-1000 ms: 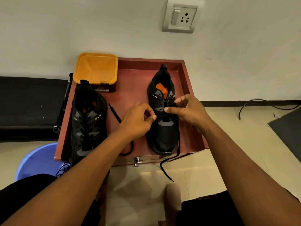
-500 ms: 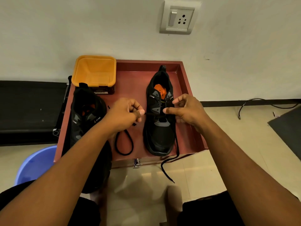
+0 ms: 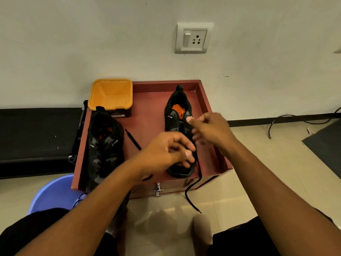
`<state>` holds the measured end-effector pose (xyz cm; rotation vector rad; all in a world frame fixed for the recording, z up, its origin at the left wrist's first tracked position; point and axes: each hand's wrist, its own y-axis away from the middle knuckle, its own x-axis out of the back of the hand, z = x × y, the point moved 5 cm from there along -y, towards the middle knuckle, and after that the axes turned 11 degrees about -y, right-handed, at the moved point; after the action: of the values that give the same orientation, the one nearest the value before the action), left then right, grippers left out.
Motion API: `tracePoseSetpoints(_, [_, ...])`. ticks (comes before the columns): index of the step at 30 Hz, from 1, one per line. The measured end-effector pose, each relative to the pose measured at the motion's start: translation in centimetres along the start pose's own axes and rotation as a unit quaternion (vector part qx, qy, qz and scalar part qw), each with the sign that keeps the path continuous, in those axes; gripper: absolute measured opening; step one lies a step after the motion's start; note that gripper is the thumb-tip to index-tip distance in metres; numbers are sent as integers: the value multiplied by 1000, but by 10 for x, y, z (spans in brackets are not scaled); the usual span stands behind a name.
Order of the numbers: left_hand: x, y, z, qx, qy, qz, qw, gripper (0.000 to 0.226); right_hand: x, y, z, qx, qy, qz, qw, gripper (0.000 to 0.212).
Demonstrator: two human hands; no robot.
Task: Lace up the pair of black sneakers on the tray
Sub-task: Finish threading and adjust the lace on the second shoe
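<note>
The right sneaker (image 3: 175, 124) stands at the right side of the red-brown tray (image 3: 149, 115), heel toward the wall and toe toward the near edge. It is black with grey side panels, small white lettering by the collar and an orange insole showing in its opening. Its black lace (image 3: 191, 197) runs down past the toe, over the tray's near edge and onto the floor. The right hand (image 3: 212, 130) is at the upper eyelets with thumb and forefinger tips drawn together; whether the lace is pinched between them cannot be told. The left hand (image 3: 166, 152) is over the toe end with fingers loosely curled and blurred, and its grip cannot be told either. The left sneaker (image 3: 105, 145), of the same make, stands at the tray's left side, its toe reaching the near edge. A second lace (image 3: 133, 139) lies loose on the tray between the two shoes. An orange tub (image 3: 110, 95) sits in the far left corner of the tray. A blue basin (image 3: 52, 193) is on the floor at the near left, and a wall socket (image 3: 192, 38) is above the tray.
</note>
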<state>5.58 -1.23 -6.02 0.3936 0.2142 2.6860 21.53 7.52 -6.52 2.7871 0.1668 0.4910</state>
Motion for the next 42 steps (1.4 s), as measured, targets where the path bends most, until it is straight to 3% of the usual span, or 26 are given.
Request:
tracePoseSetpoints(4, [-46,7,5,-45,-82,-156,983,22,-14,43,8,-130,-101,-172,971,26])
tracePoseSetpoints(7, [-48,10,6,-45,-127,-181,974,19,6,44,8,-139,-136,-134,972,21])
tracePoseSetpoints(10, [-19,-4,-5,22,-225,-47,973,28,40,32,3,-121,-88,-111,982,18])
tracePoseSetpoints(13, [18,-14,-13,100,-401,169,895,30,68,22,5,-115,20,-133,984,17])
tracePoseSetpoints(15, [23,-17,-17,127,-368,239,890,36,83,15,4,-106,106,-132,980,12])
tracePoseSetpoints(18, [7,-30,-29,148,-352,180,906,90,102,-6,6,-46,182,-58,980,7])
tracePoseSetpoints(20, [-2,-35,-38,160,-346,159,911,108,108,-26,7,41,222,38,974,6])
tracePoseSetpoints(24, [-3,-34,-52,156,-313,163,923,105,97,-50,11,184,346,186,901,8])
tracePoseSetpoints(27, [0,-31,-54,153,-305,164,926,99,75,-51,22,257,370,218,866,29])
tracePoseSetpoints(29, [0,-31,-55,157,-298,169,926,100,60,-49,30,241,342,196,887,35])
tracePoseSetpoints(35, [1,-31,-56,145,-293,181,927,98,25,-28,17,173,183,69,965,11])
tracePoseSetpoints(42, [2,-30,-57,154,-304,181,923,94,5,8,32,29,157,-51,986,10])
